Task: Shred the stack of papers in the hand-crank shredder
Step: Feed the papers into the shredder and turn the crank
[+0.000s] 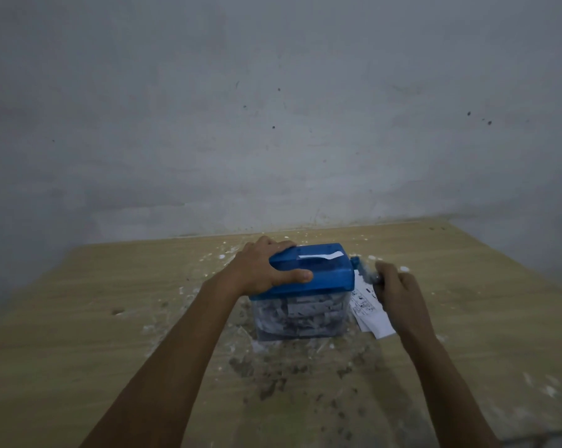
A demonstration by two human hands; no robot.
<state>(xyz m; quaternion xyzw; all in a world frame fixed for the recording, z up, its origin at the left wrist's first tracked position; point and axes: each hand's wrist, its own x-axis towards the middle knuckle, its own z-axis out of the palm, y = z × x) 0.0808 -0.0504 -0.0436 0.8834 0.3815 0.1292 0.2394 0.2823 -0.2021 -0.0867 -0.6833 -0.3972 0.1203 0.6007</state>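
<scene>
head view: our left hand grips the shredder lid. right of the shredder, our right hand grips its crank, papers beneath.

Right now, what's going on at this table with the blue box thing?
A person is running paper through a small hand-crank shredder on a wooden table. The left hand grips the blue lid to steady it, while the right hand holds the crank at the shredder's right side; the crank is blurred. A strip of paper sticks out of the slot on top. The clear bin below looks nearly full of shreds. More printed sheets lie by the right hand, and scraps litter the table.
</scene>
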